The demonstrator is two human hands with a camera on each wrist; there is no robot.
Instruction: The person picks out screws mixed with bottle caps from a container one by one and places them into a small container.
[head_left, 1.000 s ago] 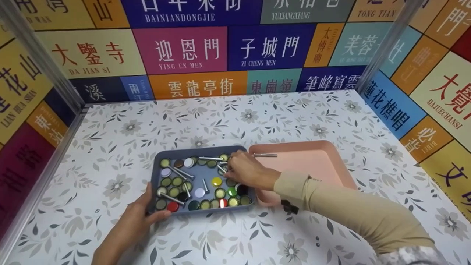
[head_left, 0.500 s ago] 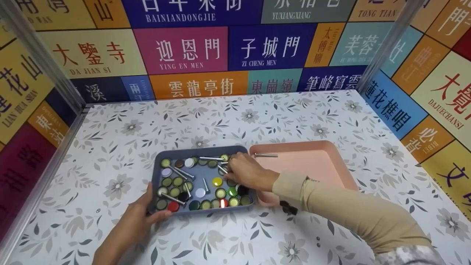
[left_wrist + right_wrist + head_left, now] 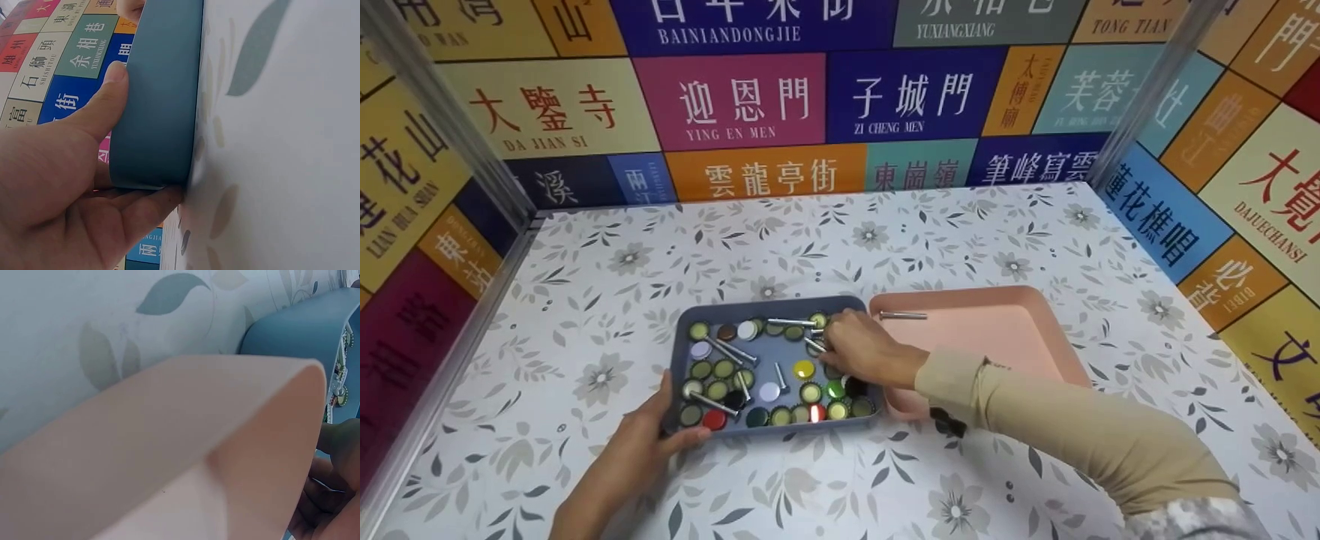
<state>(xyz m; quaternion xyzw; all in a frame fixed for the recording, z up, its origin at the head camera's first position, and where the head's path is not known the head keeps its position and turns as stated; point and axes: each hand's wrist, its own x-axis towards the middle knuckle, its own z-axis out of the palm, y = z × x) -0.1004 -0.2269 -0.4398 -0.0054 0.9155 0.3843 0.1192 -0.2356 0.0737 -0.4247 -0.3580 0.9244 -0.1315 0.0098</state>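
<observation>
Several bolts [image 3: 713, 403] lie among caps [image 3: 804, 370] in the blue tray [image 3: 765, 352], which the left grip [image 3: 643, 433] holds by its near-left corner; whether the right grip [image 3: 864, 349] pinches one I cannot tell; a poor pinch among crowded caps could let it slip

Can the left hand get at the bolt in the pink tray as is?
Probably not: the left hand grips the left end of the slate-blue tray, and the right hand lies between it and the bolt in the pink tray.
</observation>
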